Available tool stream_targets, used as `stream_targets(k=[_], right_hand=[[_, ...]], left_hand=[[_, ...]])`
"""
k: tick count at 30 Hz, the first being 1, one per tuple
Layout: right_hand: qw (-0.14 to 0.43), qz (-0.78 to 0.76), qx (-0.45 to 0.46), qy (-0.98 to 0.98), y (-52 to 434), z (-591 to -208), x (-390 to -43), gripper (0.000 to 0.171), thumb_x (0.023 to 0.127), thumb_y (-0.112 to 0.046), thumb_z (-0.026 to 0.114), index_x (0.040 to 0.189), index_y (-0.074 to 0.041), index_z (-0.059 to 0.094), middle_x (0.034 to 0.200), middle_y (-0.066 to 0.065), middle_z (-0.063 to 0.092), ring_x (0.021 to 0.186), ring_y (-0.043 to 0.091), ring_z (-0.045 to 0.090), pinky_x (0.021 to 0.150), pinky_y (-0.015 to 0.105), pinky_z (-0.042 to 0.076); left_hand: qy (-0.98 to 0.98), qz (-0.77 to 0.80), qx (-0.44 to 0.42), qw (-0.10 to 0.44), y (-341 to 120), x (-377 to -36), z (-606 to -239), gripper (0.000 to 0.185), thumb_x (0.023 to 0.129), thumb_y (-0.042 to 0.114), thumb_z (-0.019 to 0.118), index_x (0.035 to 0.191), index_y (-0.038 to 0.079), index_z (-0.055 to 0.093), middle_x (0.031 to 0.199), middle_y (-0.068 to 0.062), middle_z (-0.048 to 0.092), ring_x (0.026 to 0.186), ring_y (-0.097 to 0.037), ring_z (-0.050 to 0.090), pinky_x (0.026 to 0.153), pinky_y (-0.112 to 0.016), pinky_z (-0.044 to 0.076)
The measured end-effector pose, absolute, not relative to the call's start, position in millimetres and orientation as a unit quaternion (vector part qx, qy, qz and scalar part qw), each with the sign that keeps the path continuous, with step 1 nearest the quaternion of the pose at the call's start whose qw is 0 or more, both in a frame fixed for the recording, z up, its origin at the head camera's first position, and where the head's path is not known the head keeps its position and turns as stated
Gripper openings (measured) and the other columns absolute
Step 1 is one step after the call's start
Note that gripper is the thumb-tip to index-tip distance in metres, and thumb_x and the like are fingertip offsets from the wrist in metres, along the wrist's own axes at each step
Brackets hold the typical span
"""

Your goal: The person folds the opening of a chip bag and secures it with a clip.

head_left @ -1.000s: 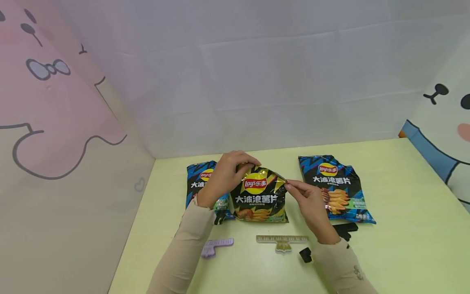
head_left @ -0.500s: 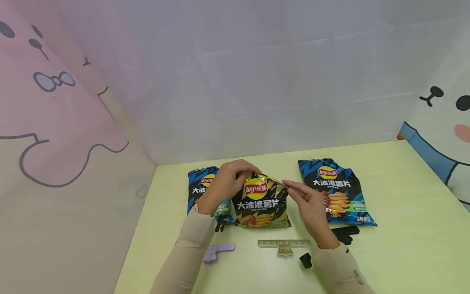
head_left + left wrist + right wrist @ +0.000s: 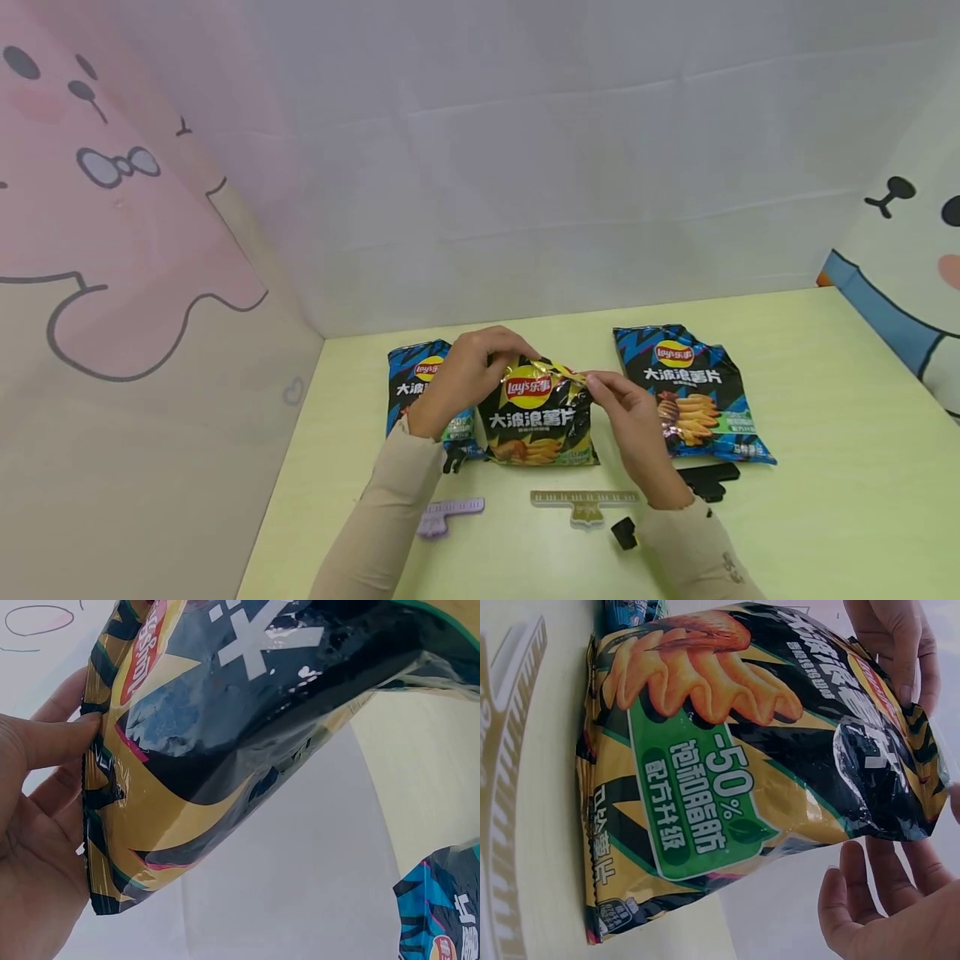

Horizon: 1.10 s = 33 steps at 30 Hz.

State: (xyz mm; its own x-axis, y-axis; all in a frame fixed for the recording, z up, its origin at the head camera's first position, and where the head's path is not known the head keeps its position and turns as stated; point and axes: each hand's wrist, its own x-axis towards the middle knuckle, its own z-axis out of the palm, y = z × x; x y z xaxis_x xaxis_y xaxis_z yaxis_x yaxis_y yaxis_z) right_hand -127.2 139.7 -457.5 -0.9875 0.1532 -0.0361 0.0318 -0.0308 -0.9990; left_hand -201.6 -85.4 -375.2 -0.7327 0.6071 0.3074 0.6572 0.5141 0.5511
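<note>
Both hands, the left hand [image 3: 463, 375] and right hand [image 3: 628, 417], pinch the top of the yellow chip bag [image 3: 538, 421] with curled fingers, so it stands up on the bench [image 3: 825, 467].

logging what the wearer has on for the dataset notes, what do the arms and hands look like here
Both arms wear long, close-fitting beige sleeves that reach the wrists. The right sleeve carries a small dark printed mark near the cuff; the left sleeve looks plain. The left hand and right hand are bare: no gloves, and no rings, watch or bracelet can be seen.
</note>
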Motion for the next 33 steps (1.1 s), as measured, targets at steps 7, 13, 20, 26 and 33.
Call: stream_targets(k=[7,13,20,26,33], right_hand=[[0.061,0.718,-0.050,-0.692,140.4,-462.1,-127.6,0.027,0.099,-0.020,0.066,0.117,-0.001,0.071,0.114,-0.004,0.072,0.106,0.002,0.066,0.090,0.016,0.055],[0.060,0.723,-0.033,-0.687,141.7,-464.5,-128.0,0.020,0.098,-0.019,0.067,0.112,-0.007,0.073,0.118,0.000,0.071,0.106,0.003,0.066,0.090,0.017,0.055],[0.067,0.727,-0.021,-0.683,141.2,-464.1,-128.8,0.017,0.097,-0.016,0.068,0.109,-0.007,0.074,0.116,0.000,0.073,0.104,0.005,0.067,0.088,0.018,0.056],[0.065,0.726,-0.027,-0.684,142.6,-463.2,-128.3,0.014,0.096,-0.016,0.070,0.108,-0.012,0.075,0.117,0.002,0.073,0.103,0.005,0.067,0.088,0.018,0.056],[0.057,0.724,-0.028,-0.687,143.4,-462.0,-126.5,0.019,0.096,-0.016,0.069,0.112,-0.006,0.074,0.113,-0.005,0.073,0.102,0.004,0.067,0.088,0.017,0.056]], left_hand=[[-0.872,-0.316,-0.370,0.046,-83.6,-202.7,-376.3,0.027,0.104,0.009,0.053,0.107,0.020,0.078,0.112,0.002,0.075,0.070,-0.005,0.057,0.064,-0.023,0.045],[-0.867,-0.317,-0.382,0.038,-83.8,-198.9,-375.7,0.022,0.103,0.017,0.057,0.111,0.022,0.076,0.113,0.004,0.074,0.057,-0.007,0.049,0.060,-0.023,0.044],[-0.883,-0.282,-0.371,0.062,-77.8,-196.3,-375.2,0.027,0.100,0.032,0.064,0.123,0.020,0.071,0.114,0.004,0.075,0.053,-0.005,0.047,0.060,-0.022,0.043],[-0.906,-0.238,-0.342,0.077,-77.3,-196.3,-374.8,0.027,0.094,0.038,0.070,0.114,0.020,0.075,0.107,0.003,0.076,0.056,-0.003,0.047,0.056,-0.020,0.041],[-0.905,-0.242,-0.341,0.078,-75.7,-197.7,-377.1,0.020,0.093,0.033,0.072,0.104,0.017,0.076,0.102,0.001,0.077,0.071,-0.009,0.062,0.075,-0.029,0.055]])
